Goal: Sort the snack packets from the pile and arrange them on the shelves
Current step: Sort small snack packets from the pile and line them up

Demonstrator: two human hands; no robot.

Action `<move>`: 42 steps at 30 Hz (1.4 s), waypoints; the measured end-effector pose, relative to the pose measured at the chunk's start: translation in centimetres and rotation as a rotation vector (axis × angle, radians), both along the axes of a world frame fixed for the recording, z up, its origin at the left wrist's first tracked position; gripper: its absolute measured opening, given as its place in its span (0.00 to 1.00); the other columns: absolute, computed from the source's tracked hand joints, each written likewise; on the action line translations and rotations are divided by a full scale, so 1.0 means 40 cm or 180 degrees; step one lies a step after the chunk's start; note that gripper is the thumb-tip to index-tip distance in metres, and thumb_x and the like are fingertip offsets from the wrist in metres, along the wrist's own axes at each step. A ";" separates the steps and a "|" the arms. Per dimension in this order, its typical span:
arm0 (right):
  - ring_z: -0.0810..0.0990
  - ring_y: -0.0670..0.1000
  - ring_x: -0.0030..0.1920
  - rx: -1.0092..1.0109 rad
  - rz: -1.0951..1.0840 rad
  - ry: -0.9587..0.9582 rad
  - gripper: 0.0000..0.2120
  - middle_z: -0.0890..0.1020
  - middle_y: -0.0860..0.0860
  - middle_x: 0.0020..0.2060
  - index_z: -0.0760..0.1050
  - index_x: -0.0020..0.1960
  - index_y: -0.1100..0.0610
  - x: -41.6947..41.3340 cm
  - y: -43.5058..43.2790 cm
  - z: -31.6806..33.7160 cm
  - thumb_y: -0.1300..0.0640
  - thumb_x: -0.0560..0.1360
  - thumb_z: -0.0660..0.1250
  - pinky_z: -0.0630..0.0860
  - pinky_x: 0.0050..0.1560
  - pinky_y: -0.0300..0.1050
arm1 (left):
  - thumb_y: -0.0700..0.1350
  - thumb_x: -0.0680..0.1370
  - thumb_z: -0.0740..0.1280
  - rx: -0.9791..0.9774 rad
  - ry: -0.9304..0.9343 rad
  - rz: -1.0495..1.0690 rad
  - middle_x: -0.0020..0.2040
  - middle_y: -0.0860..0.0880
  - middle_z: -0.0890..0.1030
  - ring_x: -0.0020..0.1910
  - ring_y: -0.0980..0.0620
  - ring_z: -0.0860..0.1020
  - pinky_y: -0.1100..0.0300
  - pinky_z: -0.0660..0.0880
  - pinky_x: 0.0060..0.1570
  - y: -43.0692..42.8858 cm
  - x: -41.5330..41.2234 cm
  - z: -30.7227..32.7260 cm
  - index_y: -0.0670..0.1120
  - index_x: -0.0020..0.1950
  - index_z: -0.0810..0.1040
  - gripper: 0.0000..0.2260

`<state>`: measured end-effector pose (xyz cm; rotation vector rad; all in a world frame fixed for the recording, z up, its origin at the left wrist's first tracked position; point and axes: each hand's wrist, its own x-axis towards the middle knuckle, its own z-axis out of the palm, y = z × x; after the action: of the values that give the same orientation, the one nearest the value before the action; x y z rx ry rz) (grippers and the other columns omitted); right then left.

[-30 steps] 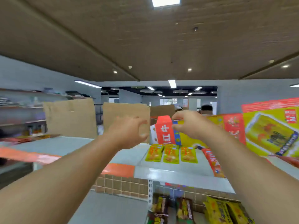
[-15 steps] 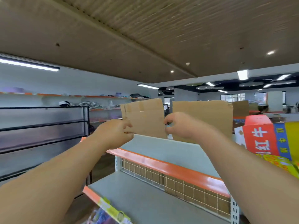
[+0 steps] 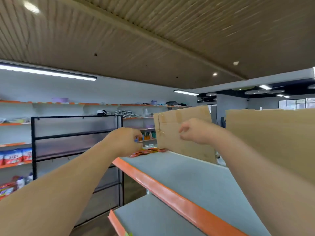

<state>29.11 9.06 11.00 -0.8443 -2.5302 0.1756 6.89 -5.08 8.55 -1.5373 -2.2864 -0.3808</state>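
Two hands over top shelf (image 3: 196, 181): left hand (image 3: 123, 142) fingers curled above red packets (image 3: 148, 151), hold unclear; right hand (image 3: 196, 132) loosely curled, empty.

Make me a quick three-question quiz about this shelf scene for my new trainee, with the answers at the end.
1. True or false: the red snack packets lie at the near end of the top shelf.
2. What stands upright along the back of that shelf? A: cardboard sheets. B: stacked tins. C: a mirror.
3. Fill in: the shelf's front edge is coloured ____.

Key: 1 false, they lie at the far end; 2 A; 3 orange.
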 end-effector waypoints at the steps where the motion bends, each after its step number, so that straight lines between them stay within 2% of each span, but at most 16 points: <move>1: 0.75 0.47 0.48 0.0016 0.0049 -0.0003 0.12 0.78 0.46 0.53 0.79 0.62 0.49 -0.022 0.016 0.004 0.51 0.80 0.66 0.69 0.40 0.40 | 0.57 0.79 0.65 0.0019 -0.0004 0.0018 0.63 0.52 0.80 0.54 0.51 0.76 0.56 0.76 0.54 0.016 -0.018 0.000 0.57 0.71 0.75 0.20; 4: 0.78 0.50 0.50 0.0034 0.0162 -0.0097 0.10 0.81 0.52 0.55 0.80 0.59 0.52 -0.091 0.058 0.002 0.53 0.79 0.66 0.75 0.45 0.44 | 0.57 0.79 0.65 -0.0052 -0.0003 0.0047 0.64 0.52 0.80 0.59 0.50 0.77 0.57 0.74 0.54 0.063 -0.074 -0.013 0.57 0.71 0.75 0.20; 6: 0.79 0.52 0.53 0.0026 0.0203 -0.0174 0.10 0.82 0.51 0.55 0.81 0.58 0.52 -0.137 0.082 -0.003 0.53 0.79 0.66 0.76 0.50 0.47 | 0.58 0.79 0.65 -0.0101 -0.0051 0.0049 0.65 0.53 0.79 0.59 0.50 0.77 0.57 0.73 0.54 0.091 -0.118 -0.028 0.58 0.71 0.75 0.20; 10: 0.77 0.45 0.50 -0.0018 0.0284 -0.0298 0.06 0.80 0.42 0.50 0.79 0.54 0.45 -0.235 0.142 -0.013 0.52 0.79 0.66 0.73 0.46 0.43 | 0.59 0.79 0.66 -0.0121 -0.0215 0.0038 0.69 0.52 0.77 0.63 0.49 0.76 0.56 0.73 0.59 0.151 -0.218 -0.053 0.58 0.72 0.74 0.21; 12: 0.76 0.42 0.47 -0.0047 0.0313 -0.0369 0.05 0.78 0.39 0.46 0.79 0.54 0.45 -0.284 0.169 -0.020 0.52 0.79 0.66 0.71 0.42 0.39 | 0.59 0.79 0.66 -0.0133 -0.0254 0.0009 0.68 0.52 0.77 0.62 0.49 0.76 0.56 0.74 0.59 0.184 -0.274 -0.066 0.58 0.71 0.75 0.21; 14: 0.76 0.43 0.48 -0.0042 0.0289 -0.0459 0.06 0.78 0.40 0.47 0.79 0.55 0.46 -0.334 0.197 -0.030 0.53 0.80 0.66 0.70 0.42 0.38 | 0.58 0.79 0.65 -0.0205 -0.0312 -0.0045 0.68 0.52 0.78 0.62 0.49 0.77 0.57 0.74 0.58 0.220 -0.334 -0.084 0.57 0.71 0.75 0.21; 18: 0.77 0.47 0.53 -0.0074 0.0061 -0.0680 0.05 0.80 0.44 0.52 0.79 0.54 0.46 -0.439 0.257 -0.055 0.53 0.79 0.66 0.72 0.51 0.44 | 0.58 0.79 0.66 -0.0284 -0.0463 -0.0184 0.71 0.53 0.75 0.65 0.50 0.75 0.57 0.73 0.62 0.307 -0.473 -0.119 0.56 0.73 0.74 0.22; 22: 0.76 0.48 0.54 -0.0146 -0.0268 -0.0816 0.10 0.79 0.43 0.52 0.81 0.59 0.49 -0.557 0.309 -0.064 0.52 0.79 0.67 0.74 0.60 0.46 | 0.58 0.78 0.67 -0.0398 -0.0502 -0.0444 0.70 0.53 0.76 0.63 0.50 0.76 0.59 0.72 0.57 0.413 -0.626 -0.145 0.57 0.72 0.74 0.22; 25: 0.79 0.51 0.56 -0.0217 -0.0518 -0.0951 0.12 0.81 0.47 0.54 0.82 0.60 0.51 -0.661 0.343 -0.084 0.52 0.78 0.66 0.76 0.61 0.49 | 0.57 0.79 0.66 -0.0491 -0.0416 -0.0686 0.72 0.53 0.75 0.66 0.50 0.75 0.57 0.71 0.63 0.476 -0.715 -0.163 0.56 0.74 0.73 0.23; 28: 0.82 0.56 0.56 -0.0340 -0.0631 -0.1185 0.13 0.84 0.53 0.55 0.82 0.58 0.55 -0.767 0.376 -0.116 0.52 0.76 0.67 0.79 0.60 0.54 | 0.49 0.79 0.65 -0.0925 -0.0372 -0.0930 0.72 0.55 0.74 0.68 0.51 0.74 0.57 0.71 0.66 0.520 -0.787 -0.180 0.56 0.75 0.72 0.23; 31: 0.79 0.50 0.49 -0.0435 -0.0676 -0.1312 0.14 0.82 0.49 0.56 0.80 0.60 0.52 -0.845 0.402 -0.142 0.49 0.77 0.70 0.79 0.54 0.48 | 0.47 0.73 0.65 -0.1115 -0.0399 -0.1110 0.66 0.57 0.79 0.60 0.53 0.78 0.53 0.78 0.59 0.562 -0.857 -0.204 0.62 0.70 0.75 0.25; 34: 0.74 0.43 0.37 -0.0453 -0.0771 -0.1341 0.10 0.79 0.45 0.43 0.78 0.55 0.49 -0.892 0.427 -0.167 0.48 0.76 0.71 0.71 0.38 0.42 | 0.47 0.74 0.66 -0.1000 -0.0225 -0.1272 0.64 0.58 0.81 0.59 0.54 0.79 0.58 0.77 0.59 0.595 -0.902 -0.228 0.58 0.66 0.78 0.20; 35: 0.72 0.43 0.35 -0.0471 -0.0839 -0.1394 0.08 0.77 0.45 0.39 0.77 0.53 0.49 -0.906 0.432 -0.179 0.49 0.76 0.72 0.68 0.35 0.42 | 0.47 0.76 0.67 -0.0948 -0.0160 -0.1341 0.64 0.58 0.80 0.61 0.55 0.78 0.60 0.75 0.59 0.602 -0.914 -0.238 0.57 0.67 0.79 0.18; 36: 0.72 0.44 0.36 -0.0493 -0.0870 -0.1433 0.08 0.78 0.46 0.39 0.77 0.52 0.49 -0.909 0.435 -0.188 0.49 0.75 0.72 0.68 0.35 0.42 | 0.47 0.78 0.67 -0.0873 -0.0109 -0.1386 0.64 0.58 0.79 0.61 0.55 0.78 0.62 0.74 0.58 0.603 -0.914 -0.242 0.57 0.67 0.79 0.17; 39: 0.77 0.50 0.45 -0.0558 -0.0961 -0.1614 0.12 0.82 0.52 0.50 0.80 0.55 0.55 -0.942 0.448 -0.221 0.49 0.75 0.72 0.69 0.40 0.43 | 0.49 0.79 0.67 -0.0668 -0.0023 -0.1569 0.64 0.59 0.80 0.62 0.56 0.77 0.60 0.74 0.58 0.621 -0.944 -0.257 0.58 0.64 0.80 0.14; 42: 0.78 0.52 0.46 -0.0522 -0.1035 -0.1662 0.11 0.83 0.53 0.51 0.81 0.54 0.56 -0.963 0.452 -0.244 0.52 0.75 0.71 0.70 0.39 0.43 | 0.51 0.79 0.67 -0.0575 0.0126 -0.1676 0.61 0.60 0.80 0.61 0.56 0.77 0.58 0.75 0.58 0.633 -0.963 -0.264 0.59 0.61 0.81 0.11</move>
<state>-9.42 27.14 1.24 -1.5190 -2.8187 0.0607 -31.63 20.25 -1.99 -2.2157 -1.9008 -0.2751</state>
